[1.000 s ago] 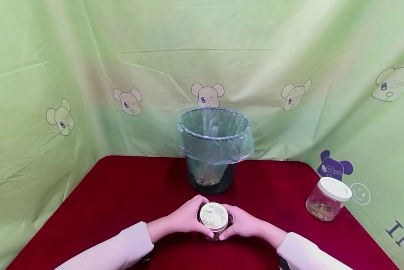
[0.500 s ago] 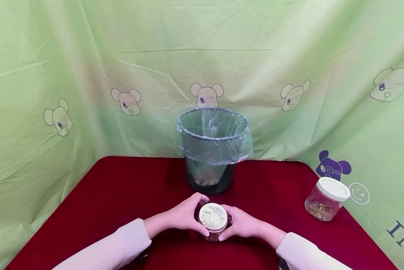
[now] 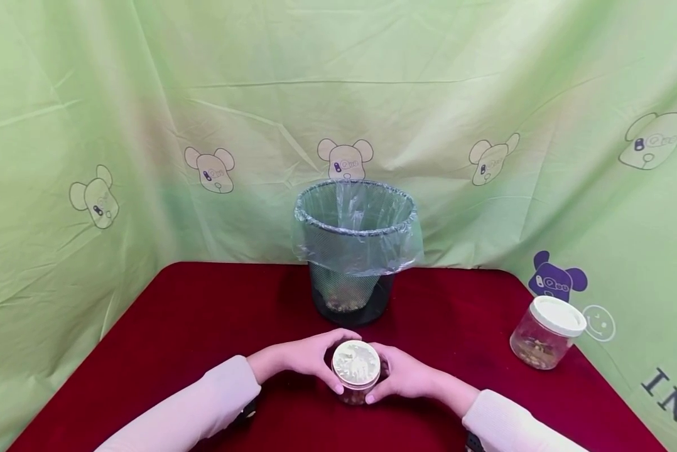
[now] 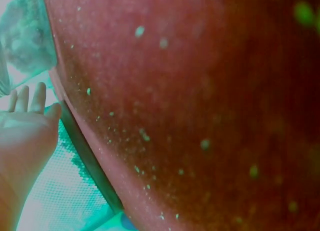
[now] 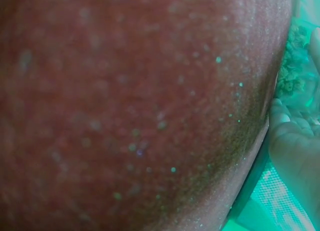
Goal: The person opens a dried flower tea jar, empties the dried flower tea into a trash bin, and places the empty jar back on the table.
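A small clear jar (image 3: 357,370) with a shiny foil-like top stands upright on the red table, dark contents inside. Curled round its right side is my right hand (image 3: 409,375), thumb in front and fingers behind. My left hand (image 3: 310,359) lies about the left side, with a gap between palm and jar; whether its thumb touches the jar cannot be told. In the left wrist view the left hand (image 4: 27,136) shows loosely straight fingers just beneath the jar (image 4: 30,36). The right wrist view has the right hand (image 5: 295,146) against the jar (image 5: 295,66).
Behind the hands stands a black mesh waste bin (image 3: 352,285) with a clear plastic liner and some scraps at its bottom. A larger white-lidded jar (image 3: 544,336), partly filled, is at the table's right edge. Green printed cloth (image 3: 248,113) hangs around the red table (image 3: 231,301).
My left hand has loosened, its thumb sliding left from the jar's front and its fingers shifting behind the top. The right hand and jar have barely moved.
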`<action>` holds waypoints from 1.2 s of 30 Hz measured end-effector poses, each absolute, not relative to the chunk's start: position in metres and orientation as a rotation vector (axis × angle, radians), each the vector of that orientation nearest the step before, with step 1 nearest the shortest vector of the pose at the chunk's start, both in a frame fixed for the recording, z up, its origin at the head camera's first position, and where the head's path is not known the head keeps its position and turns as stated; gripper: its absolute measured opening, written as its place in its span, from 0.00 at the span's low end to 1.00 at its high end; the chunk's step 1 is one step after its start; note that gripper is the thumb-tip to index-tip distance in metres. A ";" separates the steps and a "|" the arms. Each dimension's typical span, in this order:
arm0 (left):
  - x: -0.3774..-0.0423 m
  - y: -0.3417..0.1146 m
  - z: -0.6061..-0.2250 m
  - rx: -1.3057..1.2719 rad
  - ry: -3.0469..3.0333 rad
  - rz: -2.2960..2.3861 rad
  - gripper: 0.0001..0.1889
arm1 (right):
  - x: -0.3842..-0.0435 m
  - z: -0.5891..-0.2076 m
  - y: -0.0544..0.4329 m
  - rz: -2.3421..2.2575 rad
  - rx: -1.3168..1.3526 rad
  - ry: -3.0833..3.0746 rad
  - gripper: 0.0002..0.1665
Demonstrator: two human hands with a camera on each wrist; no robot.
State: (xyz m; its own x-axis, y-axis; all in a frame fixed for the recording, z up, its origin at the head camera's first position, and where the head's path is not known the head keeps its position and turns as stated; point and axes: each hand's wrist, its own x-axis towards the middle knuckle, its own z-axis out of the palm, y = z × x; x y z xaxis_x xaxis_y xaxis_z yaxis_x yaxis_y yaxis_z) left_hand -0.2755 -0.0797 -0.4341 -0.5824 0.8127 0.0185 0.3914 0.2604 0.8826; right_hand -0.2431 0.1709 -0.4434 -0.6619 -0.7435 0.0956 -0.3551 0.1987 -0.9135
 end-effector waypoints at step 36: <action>-0.241 -0.070 -0.438 1.023 2.672 1.176 0.41 | -0.242 -0.441 0.170 -1.457 -1.003 2.092 0.43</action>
State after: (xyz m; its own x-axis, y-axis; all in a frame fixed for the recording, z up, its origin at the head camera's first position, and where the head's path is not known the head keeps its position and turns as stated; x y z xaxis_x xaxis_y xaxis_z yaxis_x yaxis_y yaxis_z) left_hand -0.2407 -0.0698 -0.4384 -0.7803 0.5892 0.2095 0.5526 0.4928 0.6722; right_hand -0.2416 0.1695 -0.4406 -0.6629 -0.7449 0.0751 -0.3286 0.1993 -0.9232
